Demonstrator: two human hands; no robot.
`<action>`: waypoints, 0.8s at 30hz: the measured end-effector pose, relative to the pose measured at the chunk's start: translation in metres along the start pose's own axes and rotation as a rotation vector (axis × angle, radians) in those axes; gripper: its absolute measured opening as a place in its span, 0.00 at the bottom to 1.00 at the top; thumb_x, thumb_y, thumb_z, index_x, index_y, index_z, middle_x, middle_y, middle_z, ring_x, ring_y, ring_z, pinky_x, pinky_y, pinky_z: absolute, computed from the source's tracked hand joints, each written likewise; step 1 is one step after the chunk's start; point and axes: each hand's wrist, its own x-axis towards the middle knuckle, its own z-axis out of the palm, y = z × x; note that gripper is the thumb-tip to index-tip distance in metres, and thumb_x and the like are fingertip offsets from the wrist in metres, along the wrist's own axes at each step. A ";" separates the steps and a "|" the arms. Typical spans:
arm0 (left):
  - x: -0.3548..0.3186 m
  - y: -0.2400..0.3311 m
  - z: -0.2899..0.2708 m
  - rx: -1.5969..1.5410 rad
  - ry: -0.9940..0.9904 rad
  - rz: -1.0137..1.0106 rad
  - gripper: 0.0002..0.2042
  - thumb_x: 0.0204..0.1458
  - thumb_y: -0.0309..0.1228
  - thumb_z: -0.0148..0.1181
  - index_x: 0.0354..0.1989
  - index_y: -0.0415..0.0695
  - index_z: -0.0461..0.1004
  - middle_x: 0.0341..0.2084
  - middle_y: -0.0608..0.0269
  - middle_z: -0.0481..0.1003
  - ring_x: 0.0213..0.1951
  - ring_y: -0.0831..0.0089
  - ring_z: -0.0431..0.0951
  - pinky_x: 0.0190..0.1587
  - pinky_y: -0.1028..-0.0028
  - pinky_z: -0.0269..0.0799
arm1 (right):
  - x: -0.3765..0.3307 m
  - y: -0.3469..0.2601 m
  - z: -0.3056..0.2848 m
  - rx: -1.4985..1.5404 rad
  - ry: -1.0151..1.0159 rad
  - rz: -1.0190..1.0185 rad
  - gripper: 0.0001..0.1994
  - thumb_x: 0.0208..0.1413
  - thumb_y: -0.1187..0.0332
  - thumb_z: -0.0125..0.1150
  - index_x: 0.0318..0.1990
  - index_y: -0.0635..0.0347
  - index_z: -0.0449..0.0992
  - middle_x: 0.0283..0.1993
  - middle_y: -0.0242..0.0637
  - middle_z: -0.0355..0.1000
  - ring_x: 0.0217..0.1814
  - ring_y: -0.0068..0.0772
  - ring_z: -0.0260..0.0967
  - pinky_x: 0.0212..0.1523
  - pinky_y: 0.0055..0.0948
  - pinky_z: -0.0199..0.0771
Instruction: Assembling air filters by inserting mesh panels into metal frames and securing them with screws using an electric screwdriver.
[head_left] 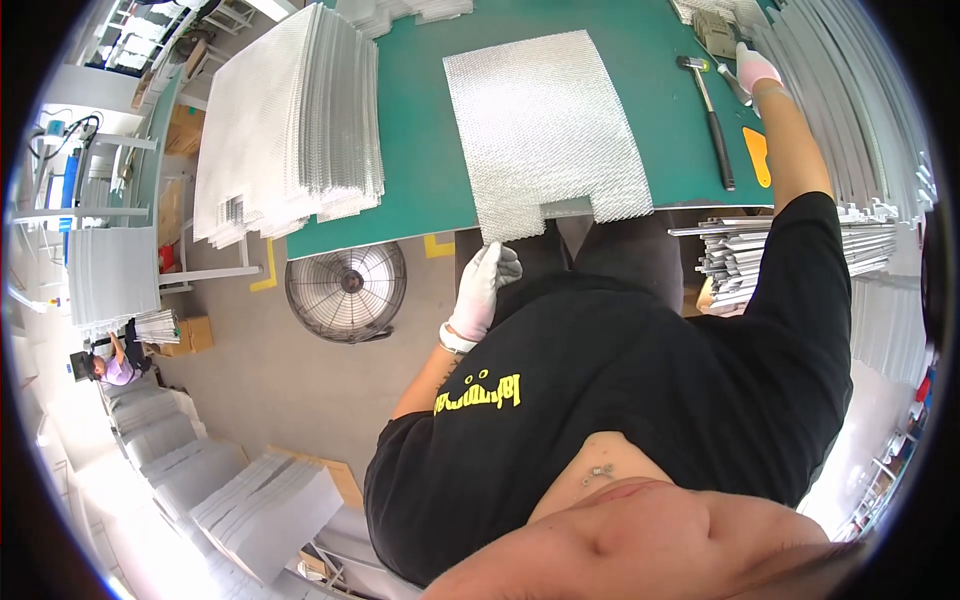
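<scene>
A silvery mesh panel point(545, 130) with a notch in its near edge lies flat on the green table point(420, 130). My left hand point(480, 292), in a white glove, is at the panel's near left corner, fingers curled and fingertips pinching that corner. Far to the right, my gloved right hand point(757, 70) reaches out beside a grey-green block point(714, 36). Its fingers are pressed together and small in the picture; what they hold, if anything, is hidden. A hammer point(714, 130) with a black handle and an orange scraper point(756, 156) lie below that hand.
A tall stack of mesh panels point(290, 120) stands on the table's left. Long metal strips point(830, 110) line the right side, with more strips point(740, 260) bundled below the edge. A floor fan point(347, 290) stands at left. Another person point(120, 365) is far off left.
</scene>
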 end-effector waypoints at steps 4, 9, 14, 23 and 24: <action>-0.001 -0.005 -0.008 0.022 -0.008 0.001 0.21 0.70 0.45 0.43 0.44 0.36 0.71 0.34 0.57 0.75 0.38 0.69 0.77 0.48 0.67 0.76 | -0.020 -0.022 -0.034 0.055 0.082 0.125 0.17 0.65 0.74 0.45 0.60 0.56 0.67 0.59 0.53 0.73 0.61 0.52 0.73 0.57 0.49 0.75; 0.003 0.001 -0.012 0.055 -0.016 -0.007 0.20 0.69 0.45 0.47 0.48 0.37 0.71 0.39 0.56 0.77 0.42 0.69 0.78 0.51 0.68 0.75 | -0.024 0.008 -0.038 -0.091 0.015 0.003 0.21 0.63 0.73 0.49 0.64 0.55 0.68 0.60 0.50 0.72 0.61 0.53 0.72 0.56 0.48 0.76; 0.006 0.022 -0.025 0.201 0.028 0.060 0.21 0.67 0.45 0.51 0.52 0.36 0.70 0.46 0.51 0.78 0.47 0.66 0.79 0.52 0.66 0.75 | -0.133 -0.053 -0.095 0.938 0.218 -0.467 0.22 0.55 0.72 0.58 0.59 0.64 0.73 0.51 0.45 0.78 0.54 0.35 0.77 0.56 0.32 0.75; 0.025 0.044 -0.009 0.166 -0.116 -0.185 0.26 0.67 0.47 0.49 0.55 0.32 0.69 0.47 0.44 0.78 0.46 0.60 0.81 0.51 0.64 0.76 | -0.363 -0.229 -0.046 0.985 -0.442 -0.633 0.33 0.52 0.61 0.62 0.61 0.77 0.63 0.31 0.61 0.75 0.38 0.59 0.77 0.41 0.47 0.76; 0.025 0.044 -0.008 0.145 -0.096 -0.199 0.25 0.67 0.48 0.49 0.55 0.33 0.69 0.47 0.43 0.78 0.46 0.60 0.81 0.51 0.65 0.76 | -0.357 -0.240 -0.046 0.988 -0.465 -0.587 0.31 0.53 0.62 0.60 0.59 0.77 0.64 0.30 0.60 0.75 0.37 0.60 0.76 0.40 0.48 0.76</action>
